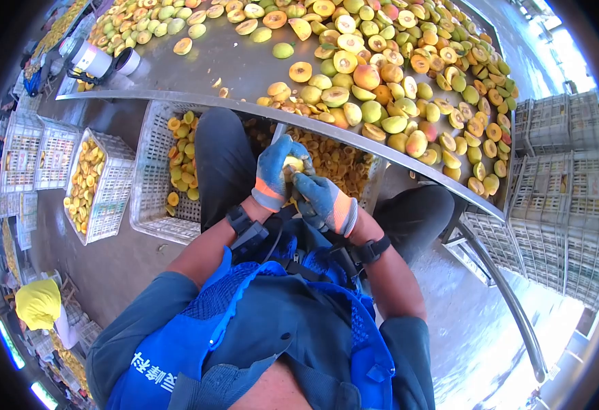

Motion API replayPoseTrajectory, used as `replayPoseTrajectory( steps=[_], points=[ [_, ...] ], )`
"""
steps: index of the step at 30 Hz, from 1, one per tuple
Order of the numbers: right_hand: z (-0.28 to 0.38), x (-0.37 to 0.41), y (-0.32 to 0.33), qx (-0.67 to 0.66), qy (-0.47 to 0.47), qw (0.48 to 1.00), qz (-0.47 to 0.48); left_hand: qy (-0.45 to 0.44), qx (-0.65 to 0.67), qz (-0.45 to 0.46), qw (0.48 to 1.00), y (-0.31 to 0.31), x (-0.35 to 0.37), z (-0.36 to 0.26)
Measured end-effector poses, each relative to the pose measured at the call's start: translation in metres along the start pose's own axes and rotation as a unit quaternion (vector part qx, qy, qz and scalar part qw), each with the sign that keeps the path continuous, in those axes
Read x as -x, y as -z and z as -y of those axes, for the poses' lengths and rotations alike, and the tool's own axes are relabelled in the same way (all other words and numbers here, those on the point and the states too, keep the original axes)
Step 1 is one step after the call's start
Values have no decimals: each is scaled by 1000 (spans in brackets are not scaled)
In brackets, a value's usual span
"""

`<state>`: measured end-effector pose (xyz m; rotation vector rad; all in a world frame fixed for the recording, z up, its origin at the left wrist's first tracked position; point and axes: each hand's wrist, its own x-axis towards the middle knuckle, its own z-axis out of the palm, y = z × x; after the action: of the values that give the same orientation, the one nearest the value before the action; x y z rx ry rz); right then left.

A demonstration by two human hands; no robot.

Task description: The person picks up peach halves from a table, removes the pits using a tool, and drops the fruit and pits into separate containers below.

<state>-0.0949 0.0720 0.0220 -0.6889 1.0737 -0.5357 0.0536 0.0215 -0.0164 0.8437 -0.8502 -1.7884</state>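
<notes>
**A:** Yellow fruit [294, 164], held up over the lap, just below the table [241, 65] edge, cupped between our two gloved hands.

**B:** Left hand [277, 172] is wrapped round it, grip closed on the fruit from the top and side. Right hand [324, 203] curls in from below and touches it. How tightly that grip holds, we can't tell.

**A:** Something thin and grey pokes up above the left hand. We'd guess it's a blade [278, 131], but which hand has it is hidden.

**B:** On handling, we'd judge it light and small enough for one palm. The flesh looks soft, so it would bruise under a hard squeeze. Any cut face would be wet and slippery.

**A:** So we'd take it round the middle, on the skin, thumb opposite fingers, with gentle pressure.

**B:** As for looks, it's pale yellow and rounded, and mostly covered by our hands. It seems the same kind as the heap [409, 82] on the table, which has green-yellow whole ones and orange-centred halves.

**A:** More halves fill the white crate [149, 205] by our knees.
</notes>
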Motion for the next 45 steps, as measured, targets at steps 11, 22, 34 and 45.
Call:
replayPoseTrajectory(
  steps=[11, 22, 34, 45],
  points=[
    [-7, -4, 3, -33, 2, 999, 40, 38, 39, -13, 998, -1, 0, -1],
    [-1, 1, -5, -157, -20, 984, 78, 54, 72, 1, 996, -1, -1, -3],
    [-12, -7, -4, -54, -68, 996, 33, 79, 45, -31, 995, 7, 2, 12],
    [-24, -2, 7, -170, -77, 976, 117, 80, 90, 42, 992, 9, 5, 15]
  ],
)
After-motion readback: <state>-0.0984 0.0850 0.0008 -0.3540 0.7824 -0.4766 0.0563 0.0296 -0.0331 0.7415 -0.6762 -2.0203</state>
